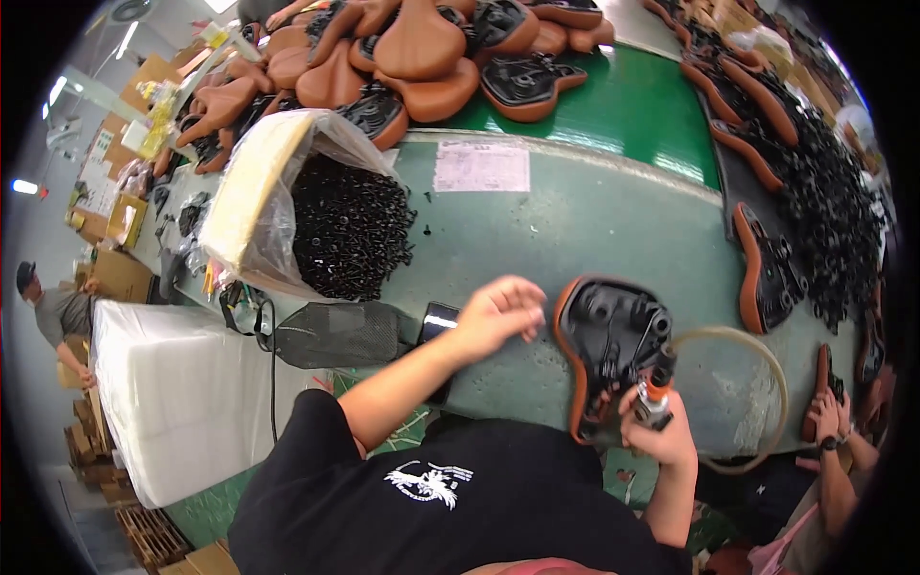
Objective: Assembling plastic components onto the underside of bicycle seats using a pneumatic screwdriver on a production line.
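A brown bicycle saddle (613,331) lies upside down on the green-grey workbench (575,225), its black underside facing up. My right hand (663,439) is wrapped round a pneumatic screwdriver (655,395), metal with an orange band and a black nose. The nose sits over the saddle's right side; I cannot tell whether it touches a screw. A pale hose (767,359) loops to the right of the tool. Just left of the saddle, my left hand (498,316) hangs over the bench with fingers curled toward the thumb. Whatever those fingers pinch is too small to make out.
An open plastic-lined box (278,192) of black screws (350,230) stands at the left, near a phone (439,324) and a dark mesh pouch (340,335). Brown saddles (422,48) pile up at the back. Black parts (829,211) heap at the right, where another person's hands (830,419) work.
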### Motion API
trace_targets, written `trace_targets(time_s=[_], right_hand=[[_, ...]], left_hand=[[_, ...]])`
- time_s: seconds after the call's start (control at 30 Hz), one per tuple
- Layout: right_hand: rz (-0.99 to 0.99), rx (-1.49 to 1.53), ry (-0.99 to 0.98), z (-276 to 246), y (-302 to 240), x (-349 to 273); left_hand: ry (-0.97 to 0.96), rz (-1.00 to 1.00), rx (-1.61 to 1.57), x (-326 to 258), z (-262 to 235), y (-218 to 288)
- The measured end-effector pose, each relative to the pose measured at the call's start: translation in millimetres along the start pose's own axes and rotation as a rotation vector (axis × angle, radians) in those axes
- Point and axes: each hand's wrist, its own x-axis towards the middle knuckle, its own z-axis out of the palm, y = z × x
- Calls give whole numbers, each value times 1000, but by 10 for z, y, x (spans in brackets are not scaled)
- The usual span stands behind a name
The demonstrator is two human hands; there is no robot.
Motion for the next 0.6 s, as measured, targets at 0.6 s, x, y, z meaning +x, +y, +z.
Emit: trace_targets(time_s=[0.6], right_hand=[[-1152,268,96,652,-1051,-63]], left_hand=[[-273,-41,-393,-477,947,-59]])
